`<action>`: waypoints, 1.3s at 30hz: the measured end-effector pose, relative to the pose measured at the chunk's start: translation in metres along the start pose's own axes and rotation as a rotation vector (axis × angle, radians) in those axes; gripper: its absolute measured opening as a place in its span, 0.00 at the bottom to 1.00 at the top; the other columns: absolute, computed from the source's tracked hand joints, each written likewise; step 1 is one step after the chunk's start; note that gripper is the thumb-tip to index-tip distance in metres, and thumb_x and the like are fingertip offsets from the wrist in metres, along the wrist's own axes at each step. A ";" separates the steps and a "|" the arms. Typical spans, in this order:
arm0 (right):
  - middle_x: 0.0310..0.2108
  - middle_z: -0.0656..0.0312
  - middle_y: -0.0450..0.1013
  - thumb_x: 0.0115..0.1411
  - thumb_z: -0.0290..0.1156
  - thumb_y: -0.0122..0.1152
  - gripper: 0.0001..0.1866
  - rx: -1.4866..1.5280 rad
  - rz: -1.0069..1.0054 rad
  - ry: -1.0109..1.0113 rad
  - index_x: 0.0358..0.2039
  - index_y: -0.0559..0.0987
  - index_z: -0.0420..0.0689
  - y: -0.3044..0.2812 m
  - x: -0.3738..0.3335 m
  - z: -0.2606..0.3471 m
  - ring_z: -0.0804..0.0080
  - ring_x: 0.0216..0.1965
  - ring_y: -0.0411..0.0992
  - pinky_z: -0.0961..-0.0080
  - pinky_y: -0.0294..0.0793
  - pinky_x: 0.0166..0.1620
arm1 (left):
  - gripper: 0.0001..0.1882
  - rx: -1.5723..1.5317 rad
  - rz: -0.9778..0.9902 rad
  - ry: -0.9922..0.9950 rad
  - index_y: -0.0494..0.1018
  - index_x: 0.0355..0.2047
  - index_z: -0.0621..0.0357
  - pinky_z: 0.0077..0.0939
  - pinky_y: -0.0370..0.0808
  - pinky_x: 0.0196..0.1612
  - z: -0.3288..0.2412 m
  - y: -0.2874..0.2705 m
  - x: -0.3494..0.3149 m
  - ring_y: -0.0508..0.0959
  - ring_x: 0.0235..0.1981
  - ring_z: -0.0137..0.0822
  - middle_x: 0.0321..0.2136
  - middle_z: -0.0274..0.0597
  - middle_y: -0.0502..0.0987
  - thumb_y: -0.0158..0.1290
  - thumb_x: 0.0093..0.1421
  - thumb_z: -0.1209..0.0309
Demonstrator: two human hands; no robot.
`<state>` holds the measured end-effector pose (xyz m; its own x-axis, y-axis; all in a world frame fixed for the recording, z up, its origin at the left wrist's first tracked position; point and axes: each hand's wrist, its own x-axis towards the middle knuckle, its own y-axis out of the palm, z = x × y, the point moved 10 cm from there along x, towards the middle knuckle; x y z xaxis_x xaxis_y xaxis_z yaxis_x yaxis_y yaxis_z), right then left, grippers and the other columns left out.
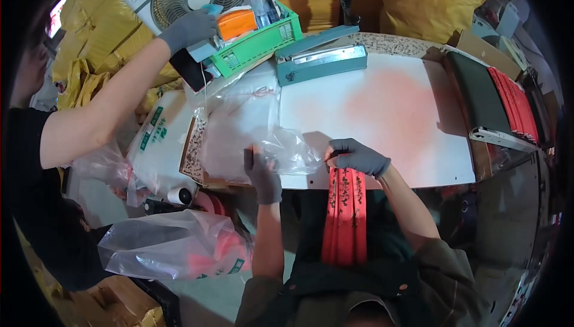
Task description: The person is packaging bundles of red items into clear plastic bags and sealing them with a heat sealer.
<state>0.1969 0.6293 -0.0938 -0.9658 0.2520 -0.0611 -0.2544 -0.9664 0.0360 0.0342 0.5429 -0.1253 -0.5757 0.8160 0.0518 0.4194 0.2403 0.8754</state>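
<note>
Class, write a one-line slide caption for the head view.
Gloved left hand pinches a clear plastic bag while right hand holds red strips at the white table edge.

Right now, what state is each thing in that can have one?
Left hand: gloved, pinching the clear plastic bag.
Right hand: gloved, gripping the red strips at their top end.
Clear plastic bag: crumpled, on the white table.
Heat sealer: arm down.
Green basket: filled; a co-worker's gloved hand reaches it.

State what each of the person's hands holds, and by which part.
Left hand: clear plastic bag, by its near edge. Right hand: red paper strips, by their top end.
</note>
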 end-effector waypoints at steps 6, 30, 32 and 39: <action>0.30 0.63 0.72 0.55 0.30 0.57 0.21 -0.126 -0.060 -0.150 0.50 0.73 0.41 -0.013 -0.018 -0.002 0.75 0.37 0.70 0.76 0.70 0.44 | 0.08 1.349 0.681 0.771 0.71 0.28 0.59 0.24 0.67 0.24 0.054 0.152 -0.072 0.68 0.19 0.28 0.17 0.37 0.67 0.59 0.51 0.72; 0.23 0.50 0.68 0.54 0.16 0.46 0.04 -1.507 -0.591 -0.553 0.29 0.69 0.37 -0.002 -0.139 0.267 0.54 0.26 0.69 0.66 0.66 0.29 | 0.07 1.338 0.722 0.505 0.67 0.26 0.61 0.20 0.66 0.25 -0.065 0.308 -0.005 0.68 0.22 0.20 0.18 0.32 0.68 0.53 0.57 0.73; 0.22 0.51 0.65 0.55 0.18 0.47 0.01 -1.100 -0.750 -0.516 0.27 0.68 0.36 -0.030 -0.142 0.283 0.58 0.24 0.67 0.70 0.65 0.28 | 0.05 1.036 0.736 0.269 0.68 0.27 0.60 0.19 0.68 0.26 -0.064 0.315 0.005 0.70 0.23 0.20 0.19 0.33 0.71 0.53 0.57 0.73; 0.27 0.53 0.67 0.50 0.31 0.63 0.14 -1.220 -0.581 -0.552 0.27 0.68 0.36 0.002 -0.104 0.288 0.61 0.30 0.68 0.70 0.66 0.34 | 0.09 1.846 1.016 1.095 0.71 0.24 0.50 0.34 0.72 0.30 -0.006 0.329 -0.041 0.74 0.25 0.39 0.22 0.36 0.70 0.57 0.45 0.63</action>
<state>0.2824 0.6160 0.1999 -0.7116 0.3286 0.6210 -0.6790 -0.0945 -0.7280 0.1912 0.5857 0.1633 0.3758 0.6129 0.6951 0.2843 0.6377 -0.7159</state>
